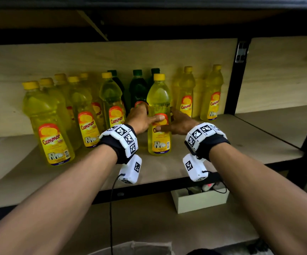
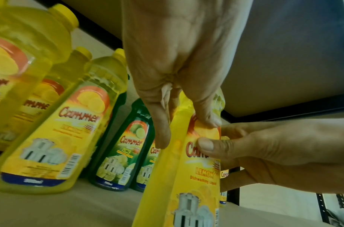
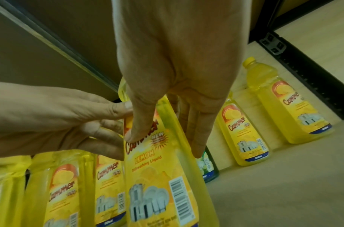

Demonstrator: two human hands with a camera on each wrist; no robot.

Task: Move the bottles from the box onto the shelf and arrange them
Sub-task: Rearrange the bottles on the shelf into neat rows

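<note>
A yellow lemon dishwashing bottle (image 1: 159,115) with a yellow cap stands upright on the wooden shelf board (image 1: 241,144), in front of the others. My left hand (image 1: 151,113) holds its left side with the thumb on the label. From the other side my right hand (image 1: 167,119) holds it, thumb just below the left one. In the left wrist view the left hand (image 2: 186,133) pinches the bottle (image 2: 198,184). The right wrist view shows the right hand (image 3: 165,144) gripping the same bottle (image 3: 161,184).
Several yellow bottles (image 1: 53,129) crowd the shelf's left part. Green bottles (image 1: 138,87) stand behind the held one, and two yellow bottles (image 1: 185,96) stand at the back right. A black upright post (image 1: 235,80) bounds the bay. A small pale box (image 1: 200,201) sits on the lower shelf.
</note>
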